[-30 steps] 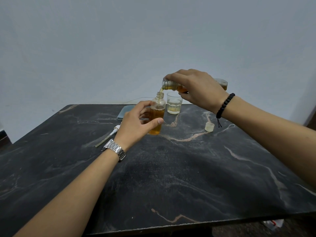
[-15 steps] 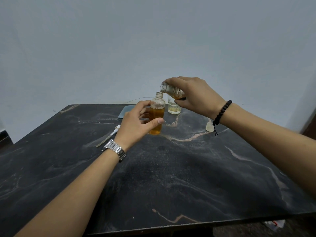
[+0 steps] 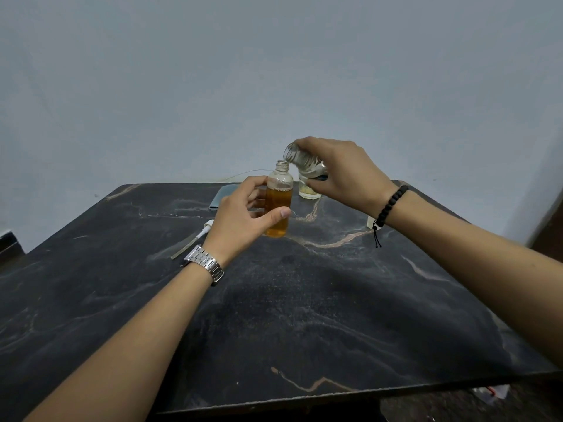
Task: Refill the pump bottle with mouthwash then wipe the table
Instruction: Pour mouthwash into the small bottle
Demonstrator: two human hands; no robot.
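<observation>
Most of the pump bottle (image 3: pixel 278 202), centre frame on the bench (image 3: pixel 304 315), looks amber-filled; left hand (image 3: pixel 243 217) curls round it. Right hand (image 3: pixel 338 175) grips the tipped, seemingly empty mouthwash bottle (image 3: pixel 301 161). Pump refitting and wiping remain.

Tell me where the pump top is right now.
In the head view the pump top lies flat on the table, left of centre, just left of the left hand holding the pump bottle, below the folded cloth.
</observation>
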